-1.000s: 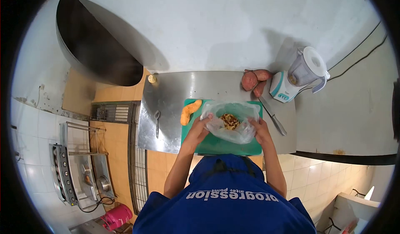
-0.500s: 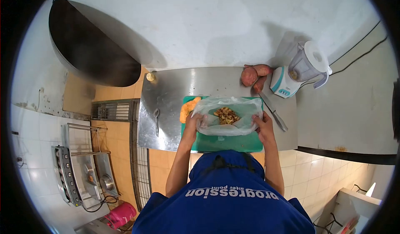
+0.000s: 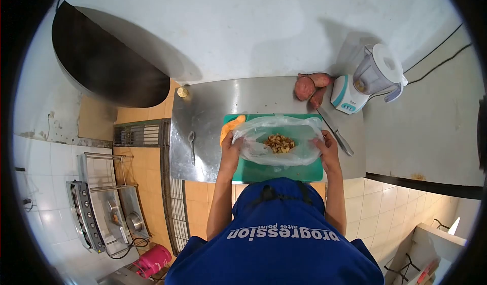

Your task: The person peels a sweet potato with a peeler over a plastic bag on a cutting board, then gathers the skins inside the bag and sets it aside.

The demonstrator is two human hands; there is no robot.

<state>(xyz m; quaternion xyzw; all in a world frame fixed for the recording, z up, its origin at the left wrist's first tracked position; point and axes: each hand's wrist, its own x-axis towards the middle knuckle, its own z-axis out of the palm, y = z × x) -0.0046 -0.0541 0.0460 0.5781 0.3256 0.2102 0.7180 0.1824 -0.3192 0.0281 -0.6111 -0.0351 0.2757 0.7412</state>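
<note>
A clear plastic bag (image 3: 294,158) lies over the green cutting board (image 3: 253,173), its mouth spread wide. Small brown and yellowish chopped pieces (image 3: 280,143) are heaped in the middle of it. My left hand (image 3: 231,145) is closed on the bag's left edge, and my right hand (image 3: 327,151) grips the right edge. Just beyond my left hand, an orange piece of food (image 3: 232,127) rests at the board's corner, partly covered by the bag. A knife (image 3: 337,134) lies to the right of the board.
Several reddish sweet potatoes (image 3: 305,88) sit at the back beside a blender (image 3: 355,92). A spoon (image 3: 192,145) and a small yellowish item (image 3: 182,92) lie on the left of the steel table (image 3: 208,117). A large wok (image 3: 109,62) hangs at the upper left.
My hands have moved slightly apart, and the mouth of the bag is stretched a little wider. The chopped pieces remain inside it. The view has shifted slightly.
</note>
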